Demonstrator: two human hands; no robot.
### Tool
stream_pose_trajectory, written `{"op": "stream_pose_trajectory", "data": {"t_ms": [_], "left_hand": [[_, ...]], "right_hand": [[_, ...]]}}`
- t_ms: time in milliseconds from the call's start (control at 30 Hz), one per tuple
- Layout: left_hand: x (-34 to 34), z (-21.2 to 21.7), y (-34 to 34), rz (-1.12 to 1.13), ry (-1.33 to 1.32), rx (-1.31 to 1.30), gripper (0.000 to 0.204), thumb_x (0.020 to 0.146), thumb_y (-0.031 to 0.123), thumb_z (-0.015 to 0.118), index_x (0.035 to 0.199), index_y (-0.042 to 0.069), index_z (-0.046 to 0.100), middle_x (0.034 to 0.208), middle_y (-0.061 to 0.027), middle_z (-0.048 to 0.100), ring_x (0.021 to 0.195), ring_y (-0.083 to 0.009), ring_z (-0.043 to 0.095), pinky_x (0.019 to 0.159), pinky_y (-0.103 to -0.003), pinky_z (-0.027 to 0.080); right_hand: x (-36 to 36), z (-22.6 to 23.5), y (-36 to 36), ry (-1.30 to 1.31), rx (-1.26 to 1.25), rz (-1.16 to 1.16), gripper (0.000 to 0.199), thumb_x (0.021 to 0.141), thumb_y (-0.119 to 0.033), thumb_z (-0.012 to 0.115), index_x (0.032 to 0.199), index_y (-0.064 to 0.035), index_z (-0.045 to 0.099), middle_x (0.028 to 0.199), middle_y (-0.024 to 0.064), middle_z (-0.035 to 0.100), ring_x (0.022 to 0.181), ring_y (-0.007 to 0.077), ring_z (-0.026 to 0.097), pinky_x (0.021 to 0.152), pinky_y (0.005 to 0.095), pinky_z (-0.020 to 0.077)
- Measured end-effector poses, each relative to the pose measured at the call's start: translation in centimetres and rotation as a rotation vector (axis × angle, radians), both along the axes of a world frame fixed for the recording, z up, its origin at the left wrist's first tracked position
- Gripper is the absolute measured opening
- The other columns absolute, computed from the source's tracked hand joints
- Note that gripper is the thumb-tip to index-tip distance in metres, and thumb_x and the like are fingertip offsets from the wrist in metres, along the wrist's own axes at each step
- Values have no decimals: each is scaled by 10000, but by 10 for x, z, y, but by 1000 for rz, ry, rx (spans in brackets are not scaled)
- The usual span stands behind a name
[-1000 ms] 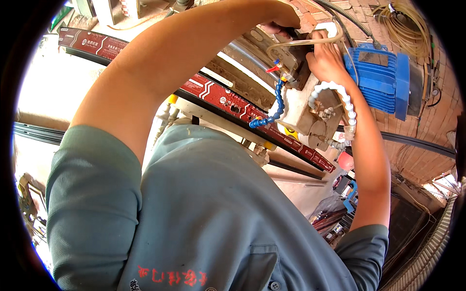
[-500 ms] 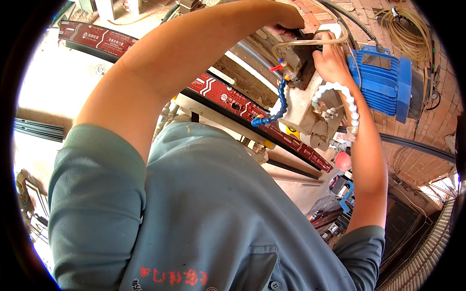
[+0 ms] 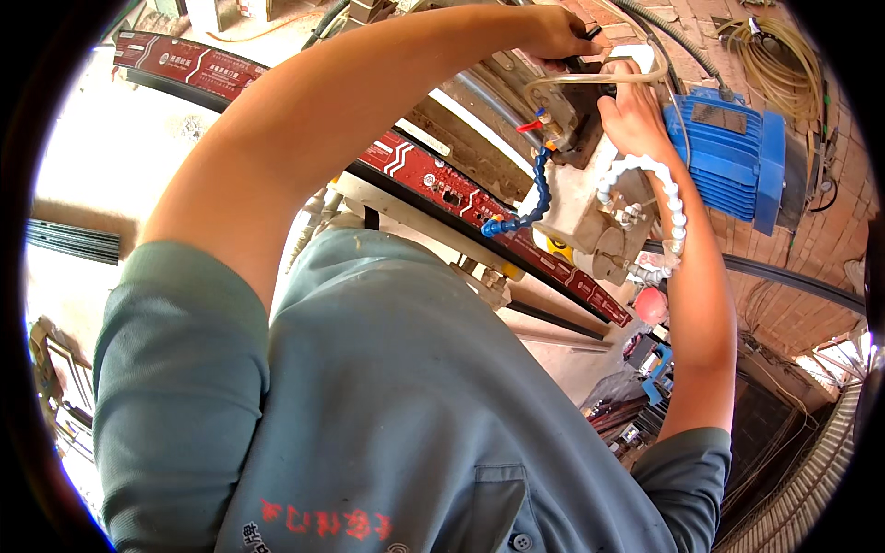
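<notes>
My left hand reaches across to the far side of a machine. Its fingers are closed round a small dark piece whose kind I cannot make out. Close by on the right, my right hand has its fingers curled over the top of the machine's dark metal head; what they grip is hidden. A beige hose loops past both hands. Below them are a red-handled valve, a blue segmented coolant hose and a white segmented hose, which curves beside my right forearm.
A blue finned motor stands right of my right wrist. A long profile covered in red film crosses diagonally under my left forearm. Coiled tubing lies on the brick floor. A pink round object is beneath the machine.
My left hand has shifted slightly up and right, and more of it and the dark piece now shows. My right hand stays nearly in place.
</notes>
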State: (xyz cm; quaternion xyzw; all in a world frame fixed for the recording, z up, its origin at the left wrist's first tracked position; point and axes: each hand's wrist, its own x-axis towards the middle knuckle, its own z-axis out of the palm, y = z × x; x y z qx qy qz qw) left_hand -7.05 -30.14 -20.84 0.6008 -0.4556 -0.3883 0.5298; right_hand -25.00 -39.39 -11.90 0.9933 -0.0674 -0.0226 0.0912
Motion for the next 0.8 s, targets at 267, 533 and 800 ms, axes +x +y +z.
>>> {"op": "stream_pose_trajectory", "data": {"t_ms": [267,533,800], "left_hand": [[-10,-18,10,-117,-31,-132,367,776,295,765,1094,133,683,1013,-63,683,926,-166,622,836,-322,499],[-21,15,2,91,-111,149,400,867,448,602,1099,124,630,967,-156,690,906,-288,685,822,-390,525],[-34,-11,-49,147,-600,-75,402,949,400,438,1041,32,569,911,-260,664,846,-440,652,736,-531,514]], "right_hand": [[3,4,1,55,64,-87,379,828,-208,481,1158,-25,455,1247,265,461,1206,424,436,987,508,348],[-8,-3,-4,-32,82,-107,421,808,-181,501,1213,-70,469,1277,246,474,1236,409,437,994,510,347],[-11,-12,-6,-58,-29,-86,548,856,-214,521,1366,-39,419,1387,246,427,1285,397,413,1090,449,314]]}}
